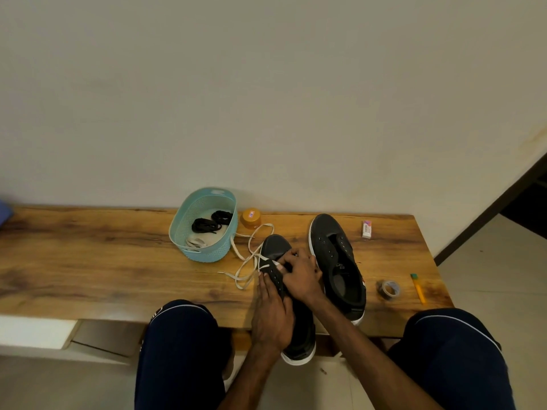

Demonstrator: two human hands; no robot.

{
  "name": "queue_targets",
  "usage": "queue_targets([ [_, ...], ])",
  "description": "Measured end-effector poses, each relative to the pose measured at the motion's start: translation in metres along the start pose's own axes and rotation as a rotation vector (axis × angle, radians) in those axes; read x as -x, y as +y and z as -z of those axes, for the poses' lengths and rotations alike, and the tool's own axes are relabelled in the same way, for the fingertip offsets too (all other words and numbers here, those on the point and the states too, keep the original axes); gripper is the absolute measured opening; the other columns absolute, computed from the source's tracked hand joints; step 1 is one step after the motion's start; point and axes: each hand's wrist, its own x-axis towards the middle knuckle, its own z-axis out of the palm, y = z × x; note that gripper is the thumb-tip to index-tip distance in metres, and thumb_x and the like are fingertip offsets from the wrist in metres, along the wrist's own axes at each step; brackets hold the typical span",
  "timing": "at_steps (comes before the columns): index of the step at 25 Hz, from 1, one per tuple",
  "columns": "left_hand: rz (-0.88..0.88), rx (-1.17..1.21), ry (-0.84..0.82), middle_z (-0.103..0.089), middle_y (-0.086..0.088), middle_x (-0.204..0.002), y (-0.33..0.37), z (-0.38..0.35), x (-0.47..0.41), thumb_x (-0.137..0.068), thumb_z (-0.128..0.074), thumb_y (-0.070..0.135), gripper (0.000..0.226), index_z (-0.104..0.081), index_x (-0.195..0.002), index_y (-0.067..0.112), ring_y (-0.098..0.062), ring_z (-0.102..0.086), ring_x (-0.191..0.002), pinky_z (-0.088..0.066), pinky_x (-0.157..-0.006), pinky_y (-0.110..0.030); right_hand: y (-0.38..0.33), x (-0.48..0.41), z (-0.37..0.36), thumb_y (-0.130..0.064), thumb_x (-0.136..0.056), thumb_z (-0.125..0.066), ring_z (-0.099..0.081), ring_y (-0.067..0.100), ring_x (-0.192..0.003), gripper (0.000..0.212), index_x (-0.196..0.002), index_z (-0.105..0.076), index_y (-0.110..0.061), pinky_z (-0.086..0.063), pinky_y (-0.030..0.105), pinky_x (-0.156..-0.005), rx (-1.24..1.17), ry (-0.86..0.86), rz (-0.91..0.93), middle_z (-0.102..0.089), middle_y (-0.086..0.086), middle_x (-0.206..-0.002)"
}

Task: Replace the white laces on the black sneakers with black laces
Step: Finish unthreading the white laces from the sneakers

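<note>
A person sits at a wooden table (88, 255), knees at its near edge. The left hand (272, 315) grips a black sneaker (276, 247) hanging over that edge; the right hand (300, 275) pinches its white lace (236, 250), which trails loose to the left. A second sneaker (337, 255), laceless, lies just right. Near the far edge, a teal basket (213, 253) holds black laces (211, 221).

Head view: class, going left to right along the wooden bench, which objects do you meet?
pale blue woven plastic basket → round orange lid → black sneaker with white lace → laceless black sneaker → small white eraser box → grey tape roll → yellow pen with green cap
</note>
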Motion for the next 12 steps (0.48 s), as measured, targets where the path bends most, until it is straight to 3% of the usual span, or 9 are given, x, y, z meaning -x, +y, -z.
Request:
queue_targets([
  [3,0.023,-0.029,0.027,0.002,-0.009,-0.165,0.003,-0.002,0.000,-0.105,-0.027,0.034,0.066,0.002,-0.156,0.006,-0.018,-0.003,-0.152,-0.012,-0.123,-0.029,-0.024,0.005,0.029,-0.021,-0.093,-0.064,-0.051,0.009,-0.111,0.008,-0.091,-0.072,-0.021,-0.034,0.038,-0.102,-0.228,0.151,0.119,-0.055,-0.010,-0.113],
  [5,0.033,-0.040,0.050,0.000,-0.010,-0.165,0.006,-0.003,0.000,-0.105,-0.028,0.035,0.066,0.000,-0.156,0.005,-0.019,-0.007,-0.152,-0.014,-0.122,-0.029,-0.037,0.013,0.058,-0.014,-0.095,-0.061,-0.061,0.013,-0.101,0.012,-0.091,-0.072,-0.010,-0.048,0.034,-0.094,-0.553,0.159,0.245,-0.065,0.001,-0.104],
  [7,0.034,-0.039,0.049,-0.003,-0.010,-0.165,0.007,-0.002,0.001,-0.104,-0.029,0.035,0.067,-0.001,-0.156,0.004,-0.020,-0.009,-0.152,-0.015,-0.122,-0.029,-0.035,0.023,0.080,-0.014,-0.094,-0.054,-0.065,0.020,-0.089,0.024,-0.085,-0.069,0.002,-0.053,0.035,-0.084,-0.820,0.121,0.258,-0.068,0.015,-0.090],
  [8,0.033,-0.037,0.046,-0.004,-0.010,-0.165,0.007,-0.001,0.001,-0.104,-0.029,0.035,0.067,-0.001,-0.156,0.004,-0.021,-0.009,-0.152,-0.014,-0.122,-0.029,-0.027,0.024,0.084,-0.019,-0.094,-0.052,-0.062,0.024,-0.079,0.032,-0.077,-0.066,0.003,-0.052,0.041,-0.080,-0.795,0.138,0.225,-0.065,0.021,-0.081],
  [10,0.033,-0.028,0.032,-0.003,-0.010,-0.165,0.007,0.001,0.002,-0.104,-0.029,0.035,0.067,-0.001,-0.156,0.004,-0.021,-0.008,-0.152,-0.012,-0.122,-0.029,-0.006,0.021,0.080,-0.027,-0.097,-0.053,-0.057,0.026,-0.068,0.040,-0.068,-0.064,-0.002,-0.050,0.046,-0.069,-0.313,0.207,0.140,-0.062,0.018,-0.072],
  [12,0.039,-0.017,0.023,-0.001,-0.010,-0.165,0.009,0.003,0.004,-0.105,-0.029,0.036,0.066,-0.001,-0.156,0.005,-0.020,-0.007,-0.152,-0.013,-0.122,-0.030,0.006,0.016,0.063,-0.028,-0.097,-0.056,-0.059,0.019,-0.088,0.024,-0.087,-0.069,-0.010,-0.052,0.039,-0.075,0.255,0.248,0.139,-0.063,0.006,-0.097],
])
